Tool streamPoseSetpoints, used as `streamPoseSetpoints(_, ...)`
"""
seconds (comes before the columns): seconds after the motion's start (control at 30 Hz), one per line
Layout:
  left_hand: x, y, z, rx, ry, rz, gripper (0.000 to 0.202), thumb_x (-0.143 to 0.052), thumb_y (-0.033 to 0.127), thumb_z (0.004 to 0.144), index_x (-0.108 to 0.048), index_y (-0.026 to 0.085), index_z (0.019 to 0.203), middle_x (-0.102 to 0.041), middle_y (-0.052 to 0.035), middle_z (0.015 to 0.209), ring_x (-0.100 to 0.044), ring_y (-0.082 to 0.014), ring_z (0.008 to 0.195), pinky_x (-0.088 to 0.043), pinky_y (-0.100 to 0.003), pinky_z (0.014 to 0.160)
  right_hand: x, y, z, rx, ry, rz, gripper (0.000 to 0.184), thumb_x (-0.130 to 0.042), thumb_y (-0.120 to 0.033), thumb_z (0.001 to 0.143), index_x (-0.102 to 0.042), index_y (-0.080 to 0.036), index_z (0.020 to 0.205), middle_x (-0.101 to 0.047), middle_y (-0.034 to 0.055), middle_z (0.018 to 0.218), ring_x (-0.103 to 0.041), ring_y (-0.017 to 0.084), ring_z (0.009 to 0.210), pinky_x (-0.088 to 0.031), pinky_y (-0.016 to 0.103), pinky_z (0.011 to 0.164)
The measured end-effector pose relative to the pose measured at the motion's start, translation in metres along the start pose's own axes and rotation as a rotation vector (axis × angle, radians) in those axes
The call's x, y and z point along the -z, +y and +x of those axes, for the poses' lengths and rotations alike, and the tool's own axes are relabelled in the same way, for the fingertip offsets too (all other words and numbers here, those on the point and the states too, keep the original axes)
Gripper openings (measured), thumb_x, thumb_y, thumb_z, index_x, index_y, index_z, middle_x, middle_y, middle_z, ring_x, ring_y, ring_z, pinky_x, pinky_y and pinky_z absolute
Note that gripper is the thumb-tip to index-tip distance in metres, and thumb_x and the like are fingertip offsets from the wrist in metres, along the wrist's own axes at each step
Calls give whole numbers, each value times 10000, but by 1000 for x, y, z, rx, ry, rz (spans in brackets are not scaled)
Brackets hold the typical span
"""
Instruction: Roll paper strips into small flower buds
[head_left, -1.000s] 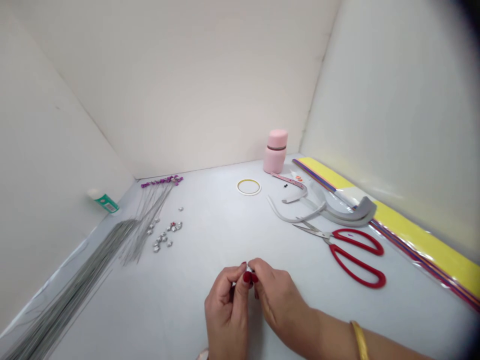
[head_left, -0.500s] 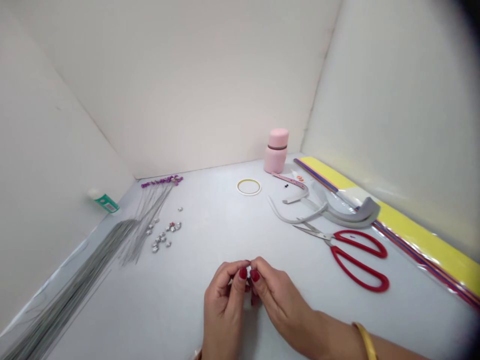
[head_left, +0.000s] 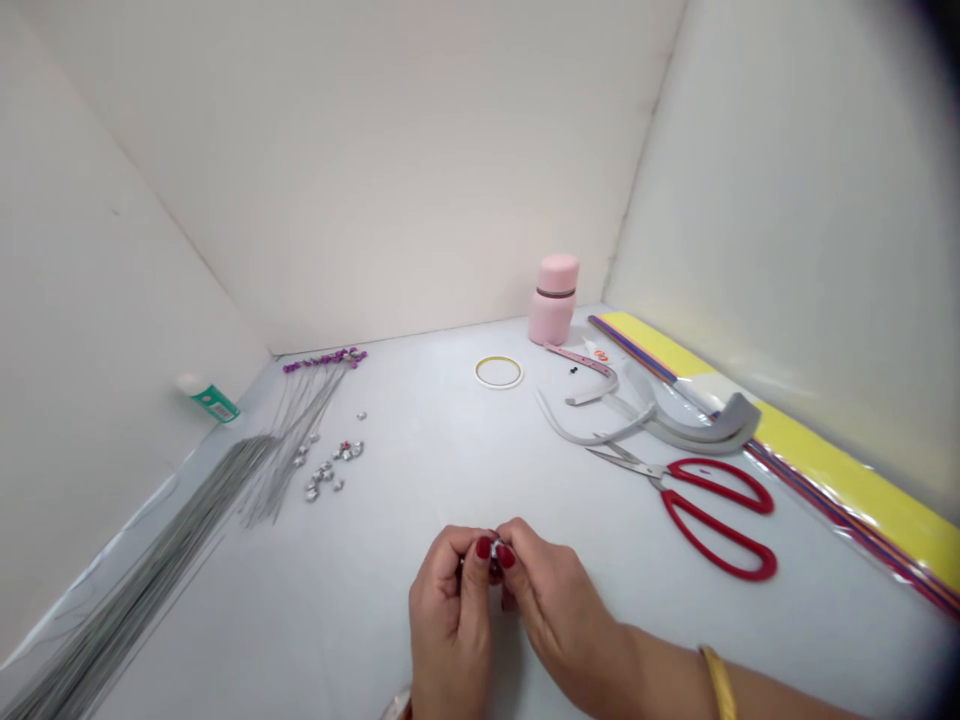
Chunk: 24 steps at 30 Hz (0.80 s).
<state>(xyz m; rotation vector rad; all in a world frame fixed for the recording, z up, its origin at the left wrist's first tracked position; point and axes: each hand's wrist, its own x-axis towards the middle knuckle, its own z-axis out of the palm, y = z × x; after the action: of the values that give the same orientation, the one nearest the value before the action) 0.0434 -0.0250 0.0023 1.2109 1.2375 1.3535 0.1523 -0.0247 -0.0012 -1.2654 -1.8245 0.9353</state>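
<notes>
Right at the fingertips (head_left: 482, 549): both hands pinch in on one tiny silver piece (head_left: 495, 548), the left hand (head_left: 450, 605) closed on it from one side, the right hand (head_left: 559, 605) from the other, thumbs nearly meeting over it. It sits low over the near part of the table (head_left: 420, 440), mostly covered, so its exact shape is hard to call. Going by the sheen, I'd judge it featherlight, thin-skinned, a touch slippery, easy to dent with a hard squeeze. Best hold? Opposite edges, thumb and forefinger pads, gentle pressure, nothing across the middle.

Moving out to the left, similar silver bits (head_left: 325, 470) lie scattered, puffy little things that look ready to skid at a nudge. Beyond them, the thin stems with purple tips (head_left: 322, 361), springy by the look of it, and better lifted by the stem than the tip. And off to the right, the red-handled scissors (head_left: 654, 472) lie with blades parted: stiff, the heavier item here, one for the handles.
</notes>
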Motion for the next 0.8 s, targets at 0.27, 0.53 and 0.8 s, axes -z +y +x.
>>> streamPoseSetpoints(0.27, 8, -2, 4, 13, -122, -4, 197, -481, 295, 832, -630, 172, 871, -626, -46, 791, -579, -161, 710, -479, -246, 648, 5, -1, 3, -42, 13, 43, 232, -255, -297, 927, -400, -214, 767, -473, -35, 606, -469, 115, 541, -358, 221, 530)
streamPoseSetpoints(0.53, 6, -7, 3, -148, -100, 14, 150, -535, 179, 798, -666, 209, 866, -620, -15, 756, -582, -136, 675, -476, -228, 632, 7, 1, 4, 14, -4, -34, 172, -261, -254, 915, -404, -212, 828, -501, -23, 637, -485, 121, 551, -363, 223, 523)
streamPoseSetpoints(0.8, 5, -8, -4, -201, -61, -17, 199, -508, 183, 816, -669, 215, 929, -620, -26, 785, -577, -140, 692, -473, -226, 617, 6, 4, 0, 141, 31, -57, 152, -266, -195, 892, -399, -215, 821, -513, -12, 655, -504, 124, 563, -393, 229, 550)
